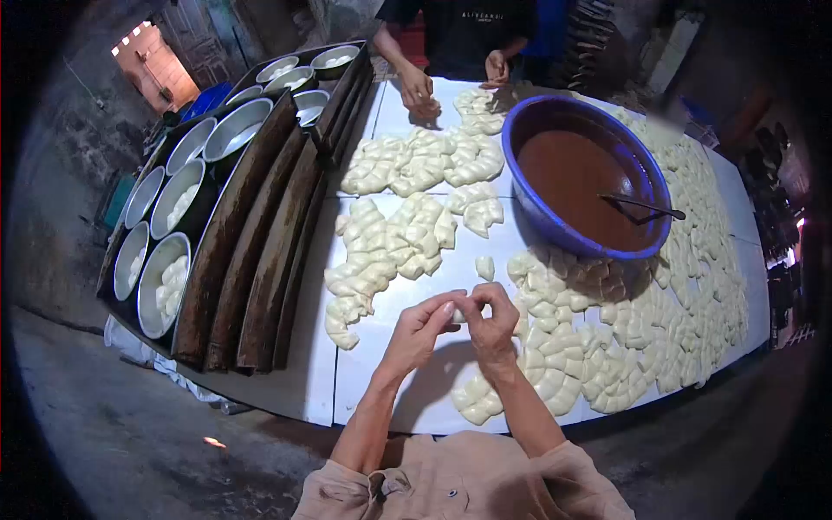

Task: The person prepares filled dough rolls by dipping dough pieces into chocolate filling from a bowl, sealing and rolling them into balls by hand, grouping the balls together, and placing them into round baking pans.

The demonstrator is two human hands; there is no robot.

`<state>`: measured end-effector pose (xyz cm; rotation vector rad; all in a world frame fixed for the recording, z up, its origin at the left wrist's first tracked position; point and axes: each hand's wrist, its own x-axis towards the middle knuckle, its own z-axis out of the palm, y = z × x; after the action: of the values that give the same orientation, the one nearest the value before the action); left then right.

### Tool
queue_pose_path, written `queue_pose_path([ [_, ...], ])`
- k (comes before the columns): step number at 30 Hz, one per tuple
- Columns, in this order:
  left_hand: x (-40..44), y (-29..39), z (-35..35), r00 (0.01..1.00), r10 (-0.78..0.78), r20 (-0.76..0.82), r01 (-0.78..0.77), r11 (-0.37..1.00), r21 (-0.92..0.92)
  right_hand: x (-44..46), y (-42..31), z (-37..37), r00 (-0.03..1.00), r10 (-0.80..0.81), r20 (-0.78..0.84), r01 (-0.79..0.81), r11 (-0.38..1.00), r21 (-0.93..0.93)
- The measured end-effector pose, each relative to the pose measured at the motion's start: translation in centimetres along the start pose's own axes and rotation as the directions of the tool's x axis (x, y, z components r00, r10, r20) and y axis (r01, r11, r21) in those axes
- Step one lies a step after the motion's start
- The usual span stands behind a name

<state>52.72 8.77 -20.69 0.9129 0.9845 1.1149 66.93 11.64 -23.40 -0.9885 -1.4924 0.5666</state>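
My left hand (pixel 419 336) and my right hand (pixel 494 334) meet above the white table near its front edge. Between their fingertips they pinch a small pale dough piece (pixel 458 317), mostly covered by the fingers. Just beyond them a single loose dough piece (pixel 484 268) lies by itself. To the left of my hands spreads a patch of joined dough pieces (pixel 394 243). A larger spread of dough pieces (pixel 555 360) lies close to my right hand and runs on toward the right side.
A blue basin (pixel 529 195) of brown liquid (pixel 576 178), with a dark-handled utensil (pixel 646 208) in it, stands right of centre. On the left, dark wooden troughs (pixel 238 251) border a tray of metal bowls (pixel 165 286), some holding dough. Across the table, another person's hands (pixel 419 91) work over dough.
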Motion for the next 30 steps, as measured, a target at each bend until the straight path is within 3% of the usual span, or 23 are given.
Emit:
queue_pose_path([
  [1, -0.4, -0.3, 0.1, 1.000, 0.009, -0.013, -0.009, 1.000, 0.021, -0.2, 0.1, 0.1, 0.994, 0.096, 0.053, -0.095, 0.995, -0.022],
  [2, -0.5, -0.5, -0.1, 0.999, 0.024, -0.038, -0.014, 0.971, 0.239, -0.4, 0.4, 0.1, 0.976, 0.191, 0.106, -0.186, 0.981, -0.049],
  [4, -0.3, -1.3, -0.6, 0.991, -0.025, -0.131, 0.048, 0.983, 0.175, -0.7, 0.7, 0.1, 0.860, 0.446, 0.247, -0.443, 0.894, -0.069],
  [7, -0.6, -1.9, -1.7, 0.976, -0.067, -0.207, 0.081, 0.995, 0.060, -0.4, -2.3, 0.1, 0.871, 0.425, 0.248, -0.454, 0.888, 0.072],
  [10, -1.5, -1.0, -2.1, 0.955, -0.209, -0.210, 0.237, 0.965, 0.114, -1.1, -3.6, -0.6, 0.827, 0.367, 0.425, -0.377, 0.924, -0.065],
  [12, -2.7, -1.2, -2.8, 0.936, -0.072, -0.344, 0.240, 0.846, 0.476, -1.8, -1.7, -0.9, 0.796, 0.357, 0.489, -0.339, 0.932, -0.129],
  [13, -3.3, -1.1, -3.0, 0.923, 0.010, -0.384, 0.254, 0.735, 0.629, -2.0, -1.1, -0.8, 0.737, 0.446, 0.508, -0.389, 0.894, -0.222],
  [14, -4.4, -0.3, -3.7, 0.898, 0.068, -0.435, 0.271, 0.694, 0.667, -2.3, -0.7, -0.5, 0.790, 0.381, 0.480, -0.248, 0.915, -0.319],
  [15, -5.5, -0.4, -4.9, 0.853, 0.029, -0.520, 0.333, 0.738, 0.587, -2.5, -0.5, -0.2, 0.833, 0.310, 0.458, -0.107, 0.903, -0.416],
  [17, -8.0, -0.2, -8.1, 0.761, 0.296, -0.578, 0.288, 0.644, 0.709, -2.0, -1.9, 0.8, 0.901, 0.242, 0.360, -0.079, 0.908, -0.411],
  [18, -8.6, -1.3, -10.1, 0.716, 0.338, -0.611, 0.305, 0.636, 0.709, -2.0, -2.7, 1.5, 0.929, 0.211, 0.305, -0.070, 0.908, -0.413],
  [19, -9.1, -1.7, -11.8, 0.669, 0.381, -0.638, 0.320, 0.626, 0.711, -2.1, -3.5, 2.5, 0.887, 0.241, 0.393, -0.079, 0.919, -0.385],
  [20, -9.7, -1.7, -13.1, 0.689, 0.357, -0.631, 0.282, 0.669, 0.687, -2.3, -4.4, 3.8, 0.838, 0.265, 0.476, -0.091, 0.929, -0.358],
  [21, -9.8, -1.4, -13.9, 0.703, 0.282, -0.653, 0.363, 0.647, 0.671, -2.6, -5.2, 5.1, 0.782, 0.283, 0.555, -0.104, 0.937, -0.332],
  [23, -9.7, -1.7, -15.1, 0.728, 0.205, -0.655, 0.297, 0.766, 0.571, -4.2, -5.7, 9.1, 0.720, 0.125, 0.682, 0.076, 0.963, -0.257],
  [25, -9.5, -1.1, -15.5, 0.785, 0.247, -0.569, 0.214, 0.753, 0.622, -6.0, -5.3, 13.6, 0.715, 0.039, 0.698, 0.213, 0.939, -0.271],
  [27, -9.2, -0.5, -16.5, 0.870, 0.249, -0.425, 0.116, 0.736, 0.667, -6.9, -4.2, 16.3, 0.753, 0.051, 0.656, 0.182, 0.942, -0.282],
  [30, -8.7, -1.1, -17.2, 0.916, 0.339, -0.216, -0.004, 0.547, 0.837, -6.8, -3.7, 16.9, 0.770, 0.075, 0.634, 0.090, 0.970, -0.224],
])
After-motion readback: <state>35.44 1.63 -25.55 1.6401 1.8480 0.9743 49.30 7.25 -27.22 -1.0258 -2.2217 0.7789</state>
